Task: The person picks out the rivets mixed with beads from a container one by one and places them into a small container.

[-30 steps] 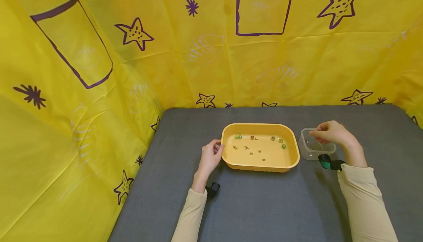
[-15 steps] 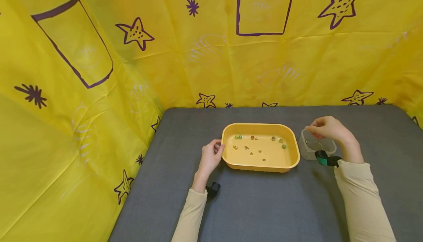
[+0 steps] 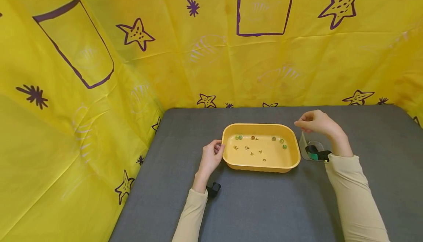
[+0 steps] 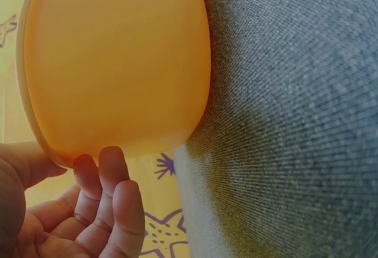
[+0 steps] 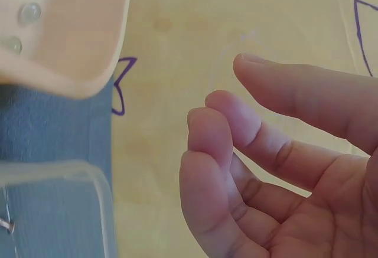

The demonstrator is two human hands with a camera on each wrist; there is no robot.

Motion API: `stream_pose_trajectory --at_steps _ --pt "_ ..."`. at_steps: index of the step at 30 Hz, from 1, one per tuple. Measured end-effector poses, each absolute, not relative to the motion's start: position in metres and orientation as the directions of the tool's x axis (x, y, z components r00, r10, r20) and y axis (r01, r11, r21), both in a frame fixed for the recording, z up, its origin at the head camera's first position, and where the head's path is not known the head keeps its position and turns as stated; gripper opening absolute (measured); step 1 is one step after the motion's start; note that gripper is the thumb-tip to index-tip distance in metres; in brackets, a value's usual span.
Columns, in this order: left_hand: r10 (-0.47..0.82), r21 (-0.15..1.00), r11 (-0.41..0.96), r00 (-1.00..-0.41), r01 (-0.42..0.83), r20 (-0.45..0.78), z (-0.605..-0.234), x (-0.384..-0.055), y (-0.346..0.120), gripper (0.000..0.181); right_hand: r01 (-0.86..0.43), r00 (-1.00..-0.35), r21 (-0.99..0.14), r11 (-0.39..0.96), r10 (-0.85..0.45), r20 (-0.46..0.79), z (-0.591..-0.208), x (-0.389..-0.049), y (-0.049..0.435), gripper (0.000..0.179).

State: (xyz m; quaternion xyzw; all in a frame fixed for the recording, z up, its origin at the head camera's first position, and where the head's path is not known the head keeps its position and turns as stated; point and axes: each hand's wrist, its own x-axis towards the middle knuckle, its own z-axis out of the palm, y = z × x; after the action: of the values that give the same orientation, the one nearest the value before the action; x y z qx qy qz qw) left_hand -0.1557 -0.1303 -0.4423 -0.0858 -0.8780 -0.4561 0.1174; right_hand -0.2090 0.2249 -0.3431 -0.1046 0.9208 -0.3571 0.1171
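A yellow plastic tray [image 3: 261, 168] sits on the grey table. Its left end is pinched at the rim by my left hand [image 3: 210, 157], thumb on one side and fingers against the outer wall. Inside lie several glass marbles [image 3: 281, 141], greenish and brown, and several small brass-coloured pieces [image 3: 246, 148] like screws. My right hand [image 3: 318, 122] hovers above the back of a clear plastic container [image 5: 103, 211], close to the tray's right end. Its fingers are loosely curled, thumb apart, nothing between them. A small shiny metal piece [image 5: 7, 225] shows in the container, which the right wrist partly hides.
A yellow cloth [image 3: 211, 69] with purple starfish drawings hangs behind and to the left of the table [image 3: 257, 209]. The clear container stands right beside the tray's right end. Black straps [image 3: 214, 189] sit at both wrists.
My right hand has moved left and toward the back, from over the clear container to near the tray's back right corner, its fingers loosening. My left hand keeps its place on the tray.
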Motion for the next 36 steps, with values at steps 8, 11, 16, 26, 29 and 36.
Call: stream_pose_trajectory --at_steps 8,11,16,26,29,36 --pt "0.047 0.782 0.566 -0.957 0.26 0.285 -0.442 -0.156 -0.13 0.019 -0.144 -0.936 -0.694 0.706 -0.324 -0.135 -0.342 -0.213 0.21 0.032" --pt "0.047 0.78 0.567 -0.956 0.264 0.289 -0.442 -0.156 -0.131 0.019 -0.141 -0.932 -0.696 0.704 -0.332 -0.147 -0.342 -0.215 0.204 0.032" --pt "0.045 0.779 0.569 -0.956 0.263 0.29 -0.442 -0.155 -0.131 0.019 -0.143 -0.921 -0.704 0.695 -0.355 -0.164 -0.342 -0.218 0.195 0.031" --pt "0.049 0.785 0.561 -0.957 0.263 0.286 -0.443 -0.156 -0.131 0.019 -0.143 -0.899 -0.729 0.669 -0.397 -0.188 -0.347 -0.223 0.179 0.023" --pt "0.051 0.783 0.561 -0.956 0.267 0.289 -0.443 -0.156 -0.131 0.019 -0.152 -0.894 -0.733 0.663 -0.409 -0.184 -0.349 -0.225 0.175 0.022" --pt "0.055 0.781 0.563 -0.955 0.272 0.293 -0.443 -0.156 -0.131 0.02 -0.163 -0.878 -0.729 0.665 -0.435 -0.2 -0.352 -0.227 0.165 0.019"
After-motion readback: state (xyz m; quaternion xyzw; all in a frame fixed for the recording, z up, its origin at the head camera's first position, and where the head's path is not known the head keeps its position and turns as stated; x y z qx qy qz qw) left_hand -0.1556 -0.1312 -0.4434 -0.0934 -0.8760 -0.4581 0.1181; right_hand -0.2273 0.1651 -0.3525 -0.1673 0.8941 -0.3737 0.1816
